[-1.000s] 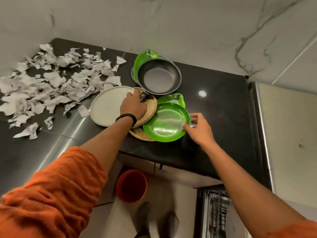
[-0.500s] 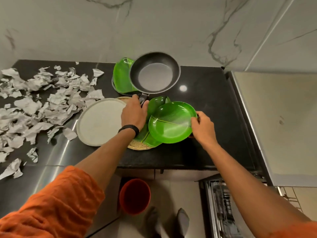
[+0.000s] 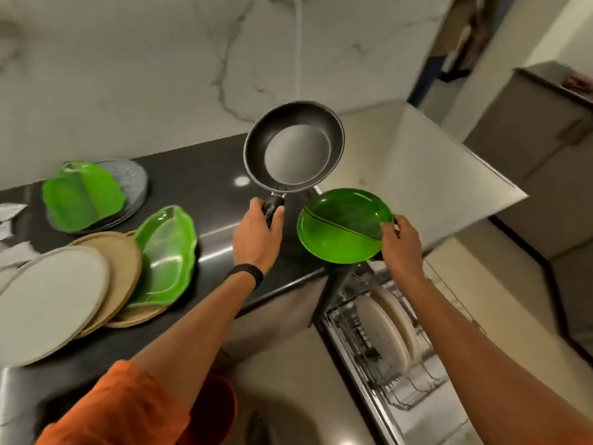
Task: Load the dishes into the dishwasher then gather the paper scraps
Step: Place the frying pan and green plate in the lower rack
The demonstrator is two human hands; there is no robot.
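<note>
Head view: my left hand (image 3: 256, 239) is wrapped around the handle of the frying pan (image 3: 295, 149), which I hold out level ahead of it, above the counter (image 3: 192, 175), so it clears the dishes lying to the left. My right hand (image 3: 401, 248) grips the green plate (image 3: 340, 232) by the rim nearest me, so I can carry it flat by one edge. I judge both are lifted and bound for the dishwasher rack (image 3: 385, 364), which stands open just below my right hand, with pale plates (image 3: 385, 329) on edge in it. Left of my left hand a leaf-shaped dish (image 3: 167, 252) leans on a stack of plates (image 3: 48, 303). The paper scraps (image 3: 9, 213) lie far beyond that, well apart from both hands, a job for later.
</note>
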